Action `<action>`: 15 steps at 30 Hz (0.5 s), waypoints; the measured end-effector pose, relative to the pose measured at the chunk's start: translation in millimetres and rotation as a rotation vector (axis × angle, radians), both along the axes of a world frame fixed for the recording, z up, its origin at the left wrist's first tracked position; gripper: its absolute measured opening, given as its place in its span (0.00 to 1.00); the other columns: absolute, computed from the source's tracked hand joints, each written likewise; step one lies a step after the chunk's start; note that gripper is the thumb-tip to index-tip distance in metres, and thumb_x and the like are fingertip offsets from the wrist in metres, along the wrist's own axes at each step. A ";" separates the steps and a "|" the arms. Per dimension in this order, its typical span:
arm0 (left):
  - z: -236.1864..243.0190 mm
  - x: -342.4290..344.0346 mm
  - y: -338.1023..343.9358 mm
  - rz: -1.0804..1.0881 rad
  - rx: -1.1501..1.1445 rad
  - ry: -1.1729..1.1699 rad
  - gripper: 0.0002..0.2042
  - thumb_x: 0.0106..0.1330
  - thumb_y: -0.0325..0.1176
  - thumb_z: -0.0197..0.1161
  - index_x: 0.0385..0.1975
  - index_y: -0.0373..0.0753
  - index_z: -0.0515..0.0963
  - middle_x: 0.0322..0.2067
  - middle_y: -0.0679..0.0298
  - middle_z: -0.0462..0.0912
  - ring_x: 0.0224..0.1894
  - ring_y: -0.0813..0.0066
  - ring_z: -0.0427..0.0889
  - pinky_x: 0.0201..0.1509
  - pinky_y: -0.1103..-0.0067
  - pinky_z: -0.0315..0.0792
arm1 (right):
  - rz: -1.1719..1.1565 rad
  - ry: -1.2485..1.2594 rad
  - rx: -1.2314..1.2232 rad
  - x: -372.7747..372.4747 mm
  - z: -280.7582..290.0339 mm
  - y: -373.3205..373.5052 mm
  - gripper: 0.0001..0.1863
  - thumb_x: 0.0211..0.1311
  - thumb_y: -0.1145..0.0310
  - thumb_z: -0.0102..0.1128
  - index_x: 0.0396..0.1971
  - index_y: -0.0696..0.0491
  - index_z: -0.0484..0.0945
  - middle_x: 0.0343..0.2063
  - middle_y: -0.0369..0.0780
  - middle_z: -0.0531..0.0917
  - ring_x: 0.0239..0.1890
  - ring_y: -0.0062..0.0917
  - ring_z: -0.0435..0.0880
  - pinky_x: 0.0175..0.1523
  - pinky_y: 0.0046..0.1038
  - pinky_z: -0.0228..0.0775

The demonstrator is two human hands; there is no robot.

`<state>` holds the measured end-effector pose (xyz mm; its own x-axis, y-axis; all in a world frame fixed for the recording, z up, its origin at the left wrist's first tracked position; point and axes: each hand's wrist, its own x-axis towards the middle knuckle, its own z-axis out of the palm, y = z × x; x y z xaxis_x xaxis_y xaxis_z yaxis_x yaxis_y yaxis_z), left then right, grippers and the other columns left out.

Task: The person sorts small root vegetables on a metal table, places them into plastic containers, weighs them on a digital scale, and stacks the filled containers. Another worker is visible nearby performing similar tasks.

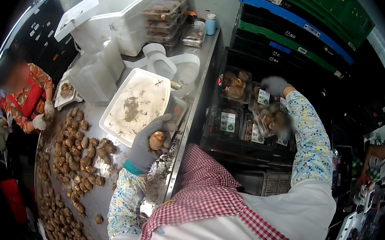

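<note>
My left hand point(146, 145), in a grey knitted glove, is wrapped round a brown taro corm point(157, 140) beside the near corner of a white plastic tray point(104, 118) with dirt in it. A clear plastic container point(180, 109) lies just beyond its fingers. My right hand point(274, 86), also gloved, reaches into a black crate point(244, 151) on the right. It is right at the clear packs of taro; one pack point(267, 117) lies tilted over others. The right fingers are smeared and partly hidden, so their grip is unclear. Another taro pack point(235, 83) sits to the left.
Loose taro corms point(76, 156) cover the left of the metal table point(106, 203). White foam boxes point(119, 17), stacked packs point(164, 20), a coiled white strip point(161, 60) and a blue bottle point(210, 25) stand behind. Stacked crates point(292, 33) rise beyond the black one. A co-worker point(27, 90) handles something at left.
</note>
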<state>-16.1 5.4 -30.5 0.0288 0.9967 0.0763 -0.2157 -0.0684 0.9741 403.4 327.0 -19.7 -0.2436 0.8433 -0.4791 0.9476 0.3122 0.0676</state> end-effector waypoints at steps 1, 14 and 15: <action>-10.8 -4.0 -2.8 0.039 -0.031 -0.101 0.19 0.72 0.31 0.52 0.61 0.32 0.70 0.40 0.59 0.84 0.25 0.81 0.77 0.26 0.86 0.72 | 0.135 0.064 0.440 -0.1 10.5 -11.2 0.20 0.60 0.63 0.58 0.53 0.48 0.79 0.51 0.42 0.82 0.50 0.39 0.82 0.57 0.38 0.74; -44.9 -50.2 -57.5 0.439 -0.428 -0.737 0.20 0.71 0.33 0.50 0.59 0.30 0.71 0.36 0.59 0.84 0.25 0.78 0.75 0.23 0.85 0.69 | -1.141 1.183 -0.674 123.6 -87.9 -139.6 0.37 0.70 0.46 0.53 0.66 0.59 0.61 0.53 0.53 0.79 0.55 0.42 0.81 0.55 0.40 0.77; -40.9 -47.0 -56.6 0.464 -0.426 -0.707 0.18 0.71 0.33 0.52 0.57 0.31 0.73 0.34 0.59 0.84 0.24 0.77 0.76 0.23 0.85 0.70 | -1.041 1.323 -0.611 134.1 -113.0 -120.3 0.35 0.69 0.47 0.55 0.64 0.59 0.63 0.51 0.52 0.80 0.54 0.41 0.81 0.55 0.39 0.77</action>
<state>-63.1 -51.1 -71.4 -0.2914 0.8448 -0.4487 -0.8059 0.0359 0.5910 537.6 206.7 -132.7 -0.2233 0.6807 -0.6977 0.0733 -0.7020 -0.7084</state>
